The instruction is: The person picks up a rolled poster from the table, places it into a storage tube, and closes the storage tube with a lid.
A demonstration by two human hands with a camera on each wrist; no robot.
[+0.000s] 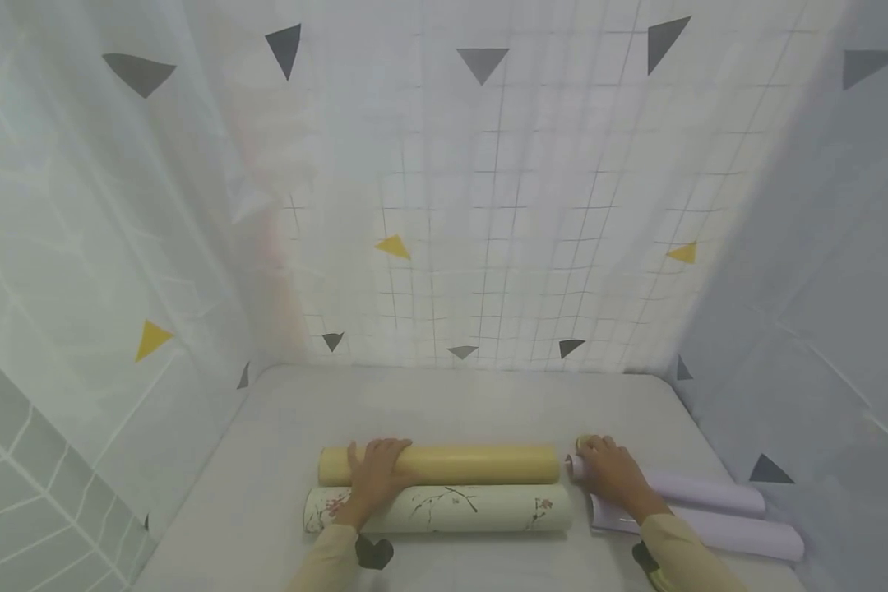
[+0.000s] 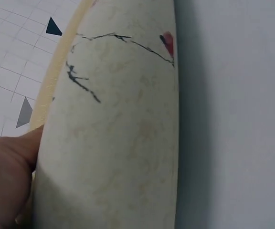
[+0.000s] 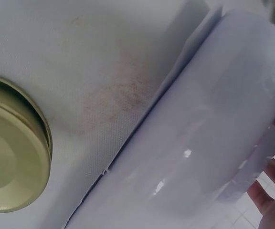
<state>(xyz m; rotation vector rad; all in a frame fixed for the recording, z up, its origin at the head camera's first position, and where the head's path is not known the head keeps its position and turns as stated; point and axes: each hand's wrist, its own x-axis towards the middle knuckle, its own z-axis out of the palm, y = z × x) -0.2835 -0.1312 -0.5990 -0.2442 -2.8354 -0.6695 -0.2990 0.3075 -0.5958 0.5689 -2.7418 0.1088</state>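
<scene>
A plain yellow roll (image 1: 481,464) lies lengthwise just behind a cream roll with a branch-and-blossom print (image 1: 488,508). My left hand (image 1: 377,477) reaches over the printed roll and grips the yellow one, fingers on its far side. The left wrist view shows the thumb side of the left hand (image 2: 6,176) beside the printed roll (image 2: 113,143). At the left end of two lavender rolls, my right hand (image 1: 612,473) curls its fingers about a small yellow-green round object (image 1: 582,444), mostly hidden. A glossy lavender roll (image 3: 190,143) fills much of the right wrist view.
The second lavender roll (image 1: 725,530) slants to the right, nearer me. A yellow-green round tin (image 3: 8,152) sits near my right forearm. White sheeting with grey and yellow triangles (image 1: 481,205) hangs behind the pale tabletop (image 1: 444,403) and along both sides.
</scene>
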